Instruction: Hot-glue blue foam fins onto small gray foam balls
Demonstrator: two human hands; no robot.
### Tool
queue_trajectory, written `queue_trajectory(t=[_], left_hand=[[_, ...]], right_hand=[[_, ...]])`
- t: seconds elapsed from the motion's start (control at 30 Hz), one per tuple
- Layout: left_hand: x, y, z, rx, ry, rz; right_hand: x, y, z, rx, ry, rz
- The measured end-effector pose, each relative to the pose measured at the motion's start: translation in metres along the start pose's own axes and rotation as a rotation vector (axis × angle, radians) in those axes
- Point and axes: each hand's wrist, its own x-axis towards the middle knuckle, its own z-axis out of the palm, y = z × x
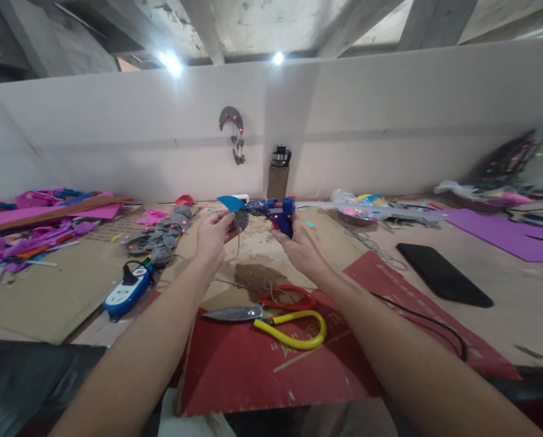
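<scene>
My left hand (215,233) pinches a small grey yarn-wrapped piece (240,221), with a pointed blue sheet piece (231,203) sticking up from it. A thread hangs below that piece. My right hand (294,240) is closed around the handle of a blue glue gun (278,209), whose nozzle end points left at the grey piece. A long translucent glue stick (372,210) runs out of the gun's back to the right. Below my hands, scissors (276,318) with one red and one yellow handle lie on red card (253,376).
A blue-white power strip (129,291) sits left, near grey yarn pieces (157,233) and coloured scraps (48,212). A black phone (443,274) and purple sheet (503,233) lie right, past a black cord (429,315). A bottle (278,173) stands at the wall beneath a hanging moon ornament (231,119).
</scene>
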Motion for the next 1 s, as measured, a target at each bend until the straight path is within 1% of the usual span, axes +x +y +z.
queue_trajectory(t=[0.27, 0.43, 0.87, 1.0], left_hand=[[0.0014, 0.0008, -0.0018, -0.025, -0.004, 0.013], [0.0008, 0.0019, -0.0007, -0.028, 0.000, 0.008], [0.0024, 0.0027, -0.0019, -0.054, -0.023, 0.013], [0.0037, 0.0027, -0.0029, -0.062, -0.021, 0.007]], right_hand=[[0.0014, 0.0034, -0.0007, 0.021, 0.027, -0.028], [0.0021, 0.0032, -0.0006, 0.003, 0.026, 0.016], [0.0026, 0.0005, -0.0029, 0.018, 0.031, 0.023], [0.0025, -0.0026, -0.0035, 0.035, 0.025, 0.050]])
